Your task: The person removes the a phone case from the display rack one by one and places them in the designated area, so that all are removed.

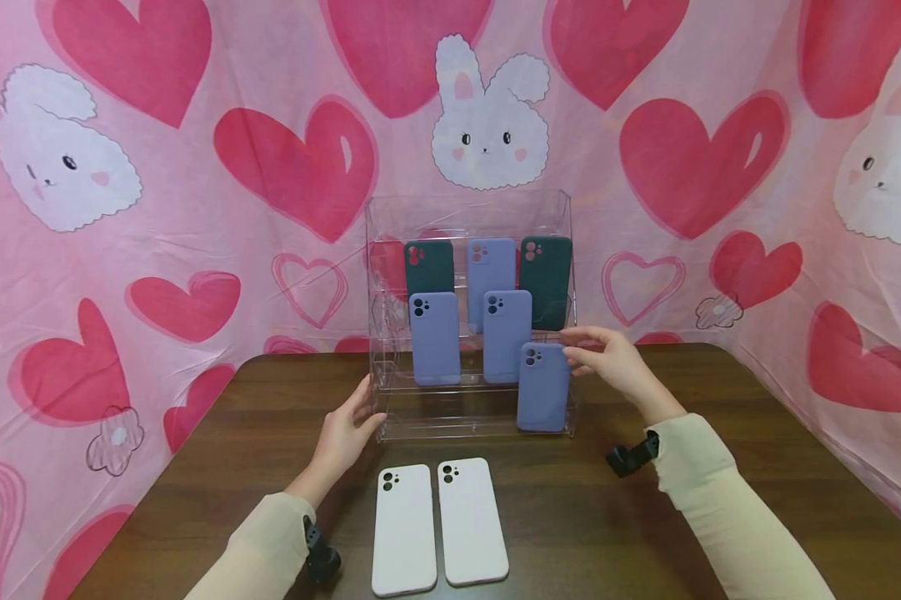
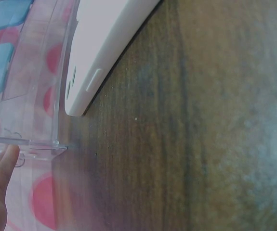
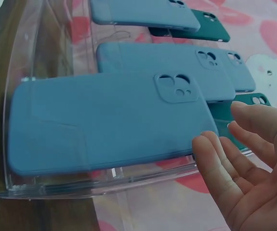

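Note:
A clear tiered display rack (image 1: 435, 429) stands on the table with phone cases on its tiers. My left hand (image 1: 345, 427) holds the rack's left side panel near the bottom, thumb and fingers on either side of it. At the lowest tier's right end leans a lavender phone case (image 1: 543, 392). Beside its upper right corner is my right hand (image 1: 611, 360); in the right wrist view a fingertip (image 3: 203, 144) meets the case's edge and the thumb stands away from it. Two more lavender cases (image 1: 435, 342) (image 1: 507, 342) occupy the middle tier.
Higher up stand a lavender case (image 1: 491, 271) and two dark green cases (image 1: 429, 265) (image 1: 546, 279). Two white phone cases (image 1: 405, 533) (image 1: 474, 525) lie flat on the wooden table (image 1: 608, 542) before the rack. A pink heart-and-rabbit cloth (image 1: 292, 58) hangs behind.

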`<state>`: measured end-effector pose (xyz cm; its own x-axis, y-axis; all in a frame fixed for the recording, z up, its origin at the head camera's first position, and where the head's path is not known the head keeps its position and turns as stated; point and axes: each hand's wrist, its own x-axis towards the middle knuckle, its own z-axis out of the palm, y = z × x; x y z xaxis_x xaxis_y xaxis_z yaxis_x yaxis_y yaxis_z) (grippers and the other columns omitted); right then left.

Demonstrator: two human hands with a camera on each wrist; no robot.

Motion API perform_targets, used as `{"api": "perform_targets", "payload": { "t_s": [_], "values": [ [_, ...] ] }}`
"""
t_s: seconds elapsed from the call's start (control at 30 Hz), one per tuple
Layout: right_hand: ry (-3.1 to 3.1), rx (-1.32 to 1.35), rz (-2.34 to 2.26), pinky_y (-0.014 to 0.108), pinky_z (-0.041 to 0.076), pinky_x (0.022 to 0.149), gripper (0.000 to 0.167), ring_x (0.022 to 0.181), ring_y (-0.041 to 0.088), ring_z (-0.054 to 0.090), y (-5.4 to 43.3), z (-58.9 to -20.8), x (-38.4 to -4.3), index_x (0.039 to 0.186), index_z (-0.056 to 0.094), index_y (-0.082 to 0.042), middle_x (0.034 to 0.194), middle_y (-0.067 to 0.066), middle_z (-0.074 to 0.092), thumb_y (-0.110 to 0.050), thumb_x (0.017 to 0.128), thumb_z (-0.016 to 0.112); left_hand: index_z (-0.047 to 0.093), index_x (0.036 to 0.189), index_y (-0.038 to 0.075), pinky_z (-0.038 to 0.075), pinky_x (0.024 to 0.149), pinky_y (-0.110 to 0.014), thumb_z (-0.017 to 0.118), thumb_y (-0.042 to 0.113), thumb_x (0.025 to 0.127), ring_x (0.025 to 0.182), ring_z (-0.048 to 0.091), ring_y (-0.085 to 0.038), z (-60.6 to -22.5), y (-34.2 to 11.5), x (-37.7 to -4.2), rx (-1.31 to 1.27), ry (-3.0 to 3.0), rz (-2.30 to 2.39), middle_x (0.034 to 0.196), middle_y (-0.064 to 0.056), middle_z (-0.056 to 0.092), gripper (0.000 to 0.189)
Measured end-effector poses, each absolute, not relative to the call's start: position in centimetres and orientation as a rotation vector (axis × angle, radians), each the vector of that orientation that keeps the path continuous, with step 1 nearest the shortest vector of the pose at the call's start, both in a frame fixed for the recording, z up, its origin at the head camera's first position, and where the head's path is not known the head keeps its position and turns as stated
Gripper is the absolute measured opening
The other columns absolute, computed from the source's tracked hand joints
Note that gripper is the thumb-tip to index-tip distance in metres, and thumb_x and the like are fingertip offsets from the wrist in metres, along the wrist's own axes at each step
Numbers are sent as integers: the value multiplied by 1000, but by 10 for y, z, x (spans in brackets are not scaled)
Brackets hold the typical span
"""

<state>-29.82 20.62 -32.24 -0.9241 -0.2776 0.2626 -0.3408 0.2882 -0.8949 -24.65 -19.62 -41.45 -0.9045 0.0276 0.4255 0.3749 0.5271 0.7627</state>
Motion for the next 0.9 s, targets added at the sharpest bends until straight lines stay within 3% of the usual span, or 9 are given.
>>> {"api": "perform_targets", "payload": {
  "t_s": [0.27, 0.63, 0.9],
  "values": [
    [-2445, 590, 1717, 42, 56, 69, 41, 79, 25, 63, 206, -330, -298, 121, 52, 12, 108, 30, 57, -8, 87, 63, 34, 142, 5, 51, 80, -41, 69, -2, 80, 102, 58, -35, -416, -197, -247, -341, -2397, -1323, 129, -19, 50, 71],
    [-2479, 556, 1577, 30, 57, 62, 32, 74, 16, 60, 205, -339, -295, 114, 58, 8, 98, 21, 62, -7, 86, 64, 34, 142, 6, 51, 80, -41, 69, -1, 80, 103, 58, -34, -415, -196, -247, -336, -2405, -1316, 130, -18, 50, 72],
    [-2506, 534, 1589, 31, 56, 69, 33, 82, 23, 62, 207, -339, -293, 114, 59, 6, 99, 19, 62, -11, 87, 65, 33, 143, 7, 51, 80, -41, 69, 0, 80, 103, 58, -34, -415, -196, -246, -329, -2411, -1322, 130, -18, 49, 72]
  ]
}}
